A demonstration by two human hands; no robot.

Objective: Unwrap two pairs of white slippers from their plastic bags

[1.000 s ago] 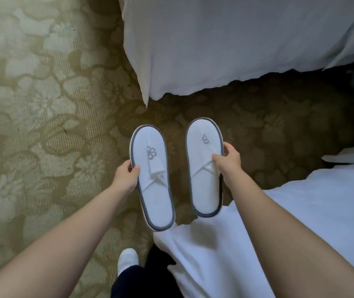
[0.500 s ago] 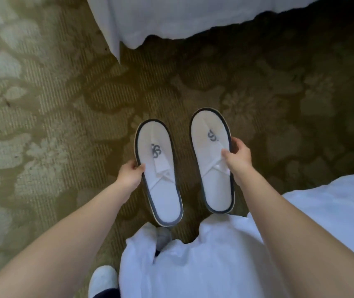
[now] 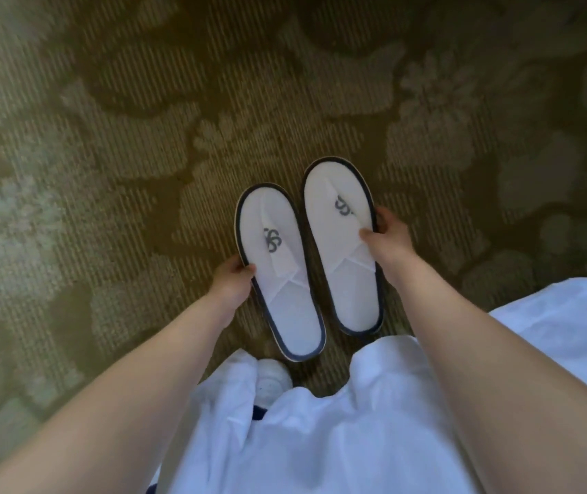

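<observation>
Two white slippers with dark trim and a grey logo hang side by side above the carpet, toes pointing away from me. My left hand pinches the left slipper at its outer edge. The right slipper is held at its outer edge by my right hand, thumb on top and fingers underneath. No plastic bag is in view on either slipper. Both slippers lie flat, their upper straps folded down.
A green-gold floral carpet fills the view. My white garment hangs below the slippers, with a white shoe showing under it. White bedding shows at the right edge.
The view has tilted down and closer to the floor; the bed at the top has left the frame. Both hands keep hold of the slippers, which are now nearer the carpet.
</observation>
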